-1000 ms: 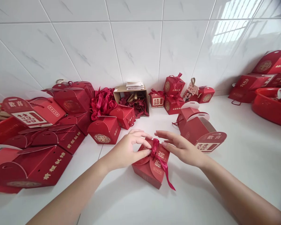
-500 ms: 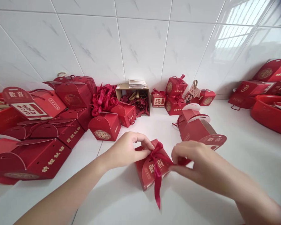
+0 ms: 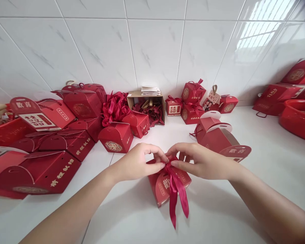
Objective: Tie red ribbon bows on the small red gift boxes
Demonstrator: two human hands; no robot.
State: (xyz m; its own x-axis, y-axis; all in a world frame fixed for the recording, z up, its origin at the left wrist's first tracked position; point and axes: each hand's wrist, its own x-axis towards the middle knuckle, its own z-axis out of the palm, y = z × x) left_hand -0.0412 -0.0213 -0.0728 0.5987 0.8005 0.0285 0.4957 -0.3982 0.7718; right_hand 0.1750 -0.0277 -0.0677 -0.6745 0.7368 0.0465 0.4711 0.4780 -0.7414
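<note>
A small red gift box [image 3: 156,191] with gold lettering lies on the white surface in front of me. Dark red satin ribbon [image 3: 181,193] is gathered on its top, and two loose tails hang down over the near side. My left hand [image 3: 139,162] pinches the ribbon at the knot from the left. From the right, my right hand [image 3: 198,161] is closed at the same spot, thumb and forefinger on the ribbon. The fingers of both hands partly hide the knot and the box's far edge.
Red gift boxes [image 3: 38,173] are piled at the left. Behind stand a heap of ribbon [image 3: 115,108], a cardboard box [image 3: 164,105] of dark red pieces and ribbon-tied boxes [image 3: 193,93]. Untied boxes [image 3: 217,139] lie at the right, near a red basin [image 3: 298,122].
My right hand has moved left from the ribbon's pulled-out end to the knot. That end now hangs beside the other tail. My left hand stays at the knot.
</note>
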